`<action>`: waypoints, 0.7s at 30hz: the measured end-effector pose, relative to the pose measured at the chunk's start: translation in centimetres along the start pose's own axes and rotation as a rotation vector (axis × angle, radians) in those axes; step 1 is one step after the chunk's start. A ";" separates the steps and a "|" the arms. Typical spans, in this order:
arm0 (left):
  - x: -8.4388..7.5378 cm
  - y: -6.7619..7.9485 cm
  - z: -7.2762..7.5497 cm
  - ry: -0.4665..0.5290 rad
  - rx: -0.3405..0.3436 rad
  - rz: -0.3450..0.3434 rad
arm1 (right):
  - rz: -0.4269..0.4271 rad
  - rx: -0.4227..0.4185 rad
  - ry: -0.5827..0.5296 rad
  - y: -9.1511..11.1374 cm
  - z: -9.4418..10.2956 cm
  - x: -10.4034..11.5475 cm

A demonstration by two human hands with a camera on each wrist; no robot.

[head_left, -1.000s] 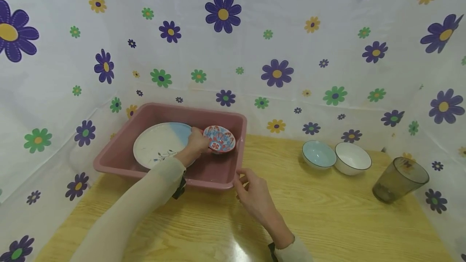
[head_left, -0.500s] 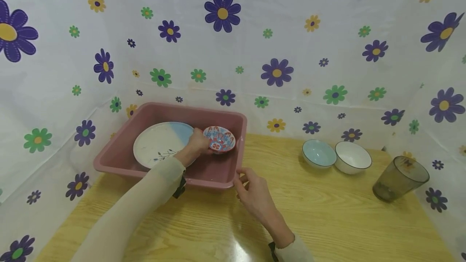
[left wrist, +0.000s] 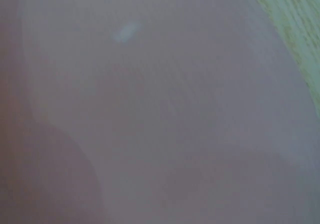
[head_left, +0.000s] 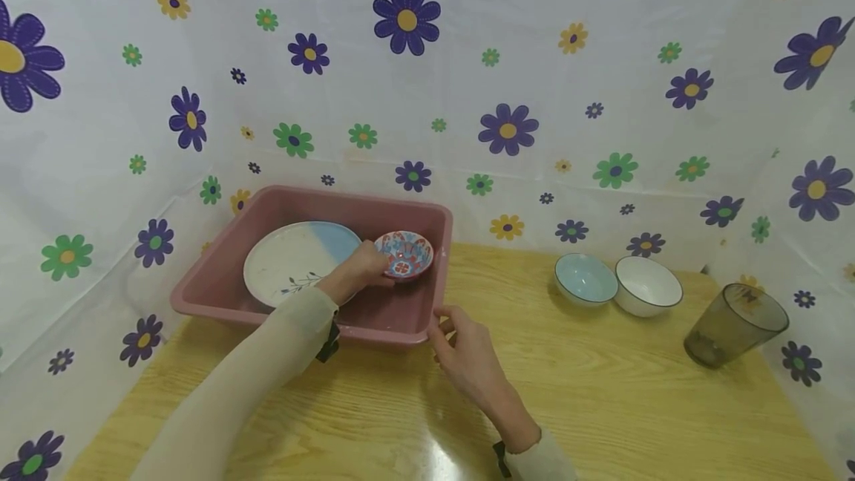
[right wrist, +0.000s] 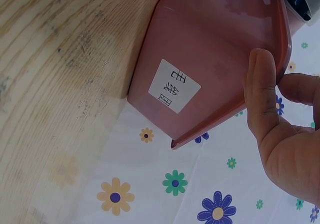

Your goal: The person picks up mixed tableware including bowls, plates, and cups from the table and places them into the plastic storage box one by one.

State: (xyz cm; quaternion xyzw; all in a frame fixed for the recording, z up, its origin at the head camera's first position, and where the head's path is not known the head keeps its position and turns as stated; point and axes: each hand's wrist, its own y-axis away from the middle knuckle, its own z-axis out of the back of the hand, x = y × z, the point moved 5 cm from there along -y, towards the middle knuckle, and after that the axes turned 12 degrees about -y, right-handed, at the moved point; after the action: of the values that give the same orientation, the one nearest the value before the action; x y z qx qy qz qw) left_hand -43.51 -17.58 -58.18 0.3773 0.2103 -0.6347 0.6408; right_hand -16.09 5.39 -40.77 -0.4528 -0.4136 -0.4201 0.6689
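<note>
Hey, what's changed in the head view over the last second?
The left hand has shifted slightly right and nearer the person, beside the patterned bowl; whether it let go is unclear. The right hand stays at the pink basin corner. The plate, blue bowl, white bowl and glass stayed put.

Your left wrist view is mostly a blurred stretch of the pink basin [left wrist: 200, 93], seen very close. Its curved edge borders a strip of pale wood-grained surface [left wrist: 297, 26]. Well in from that edge you have a small whitish spot [left wrist: 127, 31]. On the side opposite the wood, you see a darker reddish shape [left wrist: 55, 179], too blurred to identify.
</note>
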 end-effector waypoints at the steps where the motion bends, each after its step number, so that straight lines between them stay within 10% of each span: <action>1: 0.0 0.2 -0.1 0.161 0.015 0.068 | 0.001 0.000 0.001 0.0 0.0 0.0; 5: 1.9 -2.0 -1.1 0.435 0.051 0.136 | 0.004 -0.001 0.007 0.0 0.0 0.0; 12: 5.0 -5.5 -2.1 0.437 0.063 0.137 | 0.022 0.005 0.012 0.0 0.0 0.1; 21: -5.6 7.2 1.9 0.265 0.044 0.104 | 0.008 0.018 0.007 0.0 0.0 -0.1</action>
State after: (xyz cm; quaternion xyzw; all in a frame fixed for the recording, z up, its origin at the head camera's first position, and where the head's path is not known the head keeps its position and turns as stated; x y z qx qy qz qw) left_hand -37.53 -16.04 -51.25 0.4819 0.2593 -0.5496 0.6313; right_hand -16.15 5.42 -40.85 -0.4471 -0.4130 -0.4152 0.6761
